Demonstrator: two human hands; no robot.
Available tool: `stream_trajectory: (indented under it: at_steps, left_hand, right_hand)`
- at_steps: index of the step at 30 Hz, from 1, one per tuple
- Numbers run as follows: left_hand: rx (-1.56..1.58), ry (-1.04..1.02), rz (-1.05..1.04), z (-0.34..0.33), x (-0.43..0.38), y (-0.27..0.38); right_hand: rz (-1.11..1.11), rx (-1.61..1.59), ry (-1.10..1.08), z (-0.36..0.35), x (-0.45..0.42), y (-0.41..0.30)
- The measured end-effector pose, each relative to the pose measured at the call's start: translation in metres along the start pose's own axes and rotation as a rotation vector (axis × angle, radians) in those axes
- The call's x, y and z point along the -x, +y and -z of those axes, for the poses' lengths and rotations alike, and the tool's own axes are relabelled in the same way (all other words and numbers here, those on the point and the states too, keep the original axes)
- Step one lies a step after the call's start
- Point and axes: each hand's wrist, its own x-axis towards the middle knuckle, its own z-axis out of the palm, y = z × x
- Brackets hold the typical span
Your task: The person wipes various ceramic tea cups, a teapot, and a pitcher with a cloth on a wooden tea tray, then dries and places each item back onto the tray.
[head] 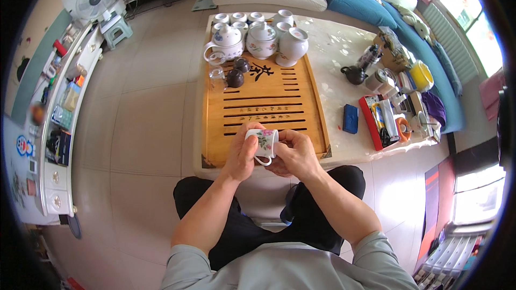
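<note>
Over the near edge of a wooden tea tray (262, 104), I hold a white porcelain cup (264, 141) tipped on its side. It has a pink flower and green leaves painted on it, and its handle points towards me. My left hand (240, 157) grips the cup at its left end, thumb on the wall. At the right end, my right hand (297, 154) closes against the cup; its fingertips are partly hidden, so I cannot tell whether they reach inside.
On the tray's far half stand a handled white teapot (227, 40), a lidded floral pot (262, 42), white vases (293, 46), upturned cups (238, 17), dark cups (235, 78) and clear glasses (217, 73). To the right lie a blue box (350, 119) and a red box (371, 121).
</note>
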Motion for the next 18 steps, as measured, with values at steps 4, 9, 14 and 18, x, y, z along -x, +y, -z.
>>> stream_trajectory:
  at_steps: [4, 9, 14, 18]
  left_hand:
    - [-0.030, 0.043, -0.076, -0.003, 0.000, -0.004]
    - [-0.010, 0.105, -0.080, -0.004, 0.003, -0.005]
    - [-0.051, 0.079, -0.120, -0.005, 0.001, -0.001]
    - [-0.106, 0.069, -0.136, -0.007, 0.002, 0.003]
  right_hand:
    - [0.132, 0.120, 0.104, -0.006, -0.007, 0.008]
    - [0.072, 0.013, 0.140, -0.015, -0.005, 0.005]
    - [0.041, 0.032, 0.133, -0.012, -0.008, 0.009]
    - [0.049, 0.037, 0.139, -0.012, -0.006, 0.005]
